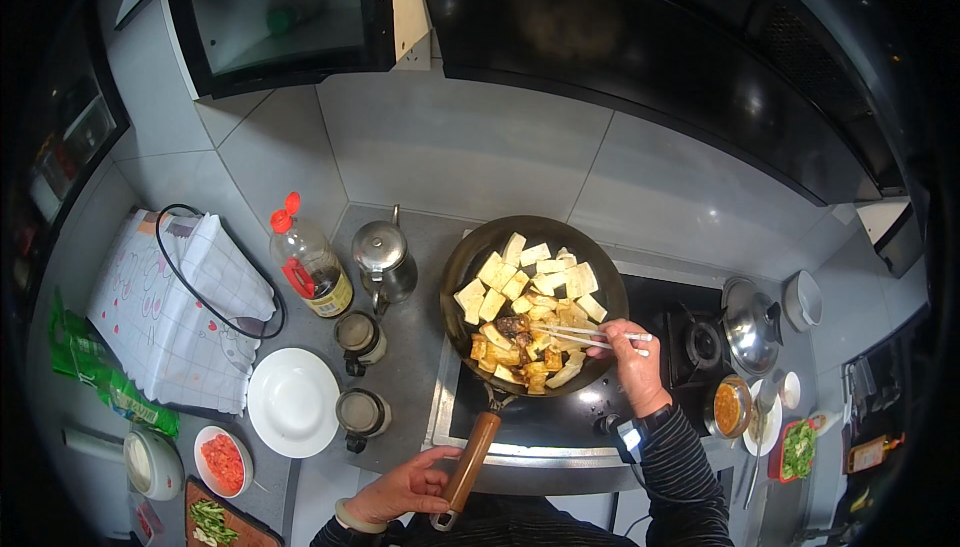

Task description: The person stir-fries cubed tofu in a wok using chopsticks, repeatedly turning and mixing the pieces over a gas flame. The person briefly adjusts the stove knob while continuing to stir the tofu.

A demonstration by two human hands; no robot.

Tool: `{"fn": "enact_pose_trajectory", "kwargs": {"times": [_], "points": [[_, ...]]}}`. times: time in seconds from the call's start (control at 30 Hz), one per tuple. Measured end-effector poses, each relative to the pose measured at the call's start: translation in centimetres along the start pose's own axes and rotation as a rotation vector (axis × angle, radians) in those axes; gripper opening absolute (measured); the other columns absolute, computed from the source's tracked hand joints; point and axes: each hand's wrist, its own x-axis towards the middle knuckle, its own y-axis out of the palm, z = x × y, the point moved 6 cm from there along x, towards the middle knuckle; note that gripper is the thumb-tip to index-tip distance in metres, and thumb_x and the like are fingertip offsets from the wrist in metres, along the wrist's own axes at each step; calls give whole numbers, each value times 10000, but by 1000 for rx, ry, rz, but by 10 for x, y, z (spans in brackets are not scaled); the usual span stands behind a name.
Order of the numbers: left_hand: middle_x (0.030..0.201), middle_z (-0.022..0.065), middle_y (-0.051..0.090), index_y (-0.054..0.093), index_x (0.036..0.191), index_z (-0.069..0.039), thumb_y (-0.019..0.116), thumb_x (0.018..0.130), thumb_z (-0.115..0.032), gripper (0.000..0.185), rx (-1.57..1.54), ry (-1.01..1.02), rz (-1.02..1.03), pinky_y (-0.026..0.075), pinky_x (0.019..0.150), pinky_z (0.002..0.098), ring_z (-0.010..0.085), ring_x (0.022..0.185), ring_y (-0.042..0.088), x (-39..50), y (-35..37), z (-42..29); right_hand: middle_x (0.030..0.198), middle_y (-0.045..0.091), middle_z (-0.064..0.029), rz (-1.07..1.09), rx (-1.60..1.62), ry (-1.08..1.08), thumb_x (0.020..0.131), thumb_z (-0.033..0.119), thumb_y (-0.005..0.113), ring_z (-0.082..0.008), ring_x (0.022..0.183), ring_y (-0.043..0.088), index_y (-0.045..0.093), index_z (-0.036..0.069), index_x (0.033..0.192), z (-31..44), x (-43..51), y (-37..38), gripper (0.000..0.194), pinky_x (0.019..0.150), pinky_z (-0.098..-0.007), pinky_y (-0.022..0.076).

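Note:
A dark frying pan (615, 277) sits on the left part of the black gas hob, filled with pale and browned tofu pieces (517, 284). Its brown wooden handle (478, 453) points toward me. At the handle's near end is my left hand (409, 483), thumb and fingers loosely about the wood. Over the pan's right rim my right hand (636, 367) holds a pair of white chopsticks (585, 334). Their tips reach in among the browned pieces near a darker, well-browned lump (514, 324).
On the left counter stand a white plate (294, 402), a sauce bottle (311, 269), a metal pot (385, 262), two lidded jars (360, 333) and a bowl of chopped red food (223, 464). To the right are a metal lid (750, 325), a sauce bowl (727, 406) and greens (796, 449).

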Motion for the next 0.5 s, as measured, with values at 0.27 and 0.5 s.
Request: {"fn": "enact_pose_trajectory", "kwargs": {"times": [0.27,0.5], "points": [[1100,116,609,235,1536,-88,744,826,21,880,16,-4,0,510,893,275,167,1008,633,1,3,-2,968,686,-126,41,-11,-96,995,169,608,-204,825,700,668,-47,1052,-2,5,15,231,750,-301,588],[992,42,579,236,1541,-95,732,857,-4,849,33,2,12,485,852,233,107,933,604,0,7,-5,890,694,-101,178,-257,-163,976,132,629,-153,798,672,683,-45,1019,4,4,41,190,693,-268,529]]}}
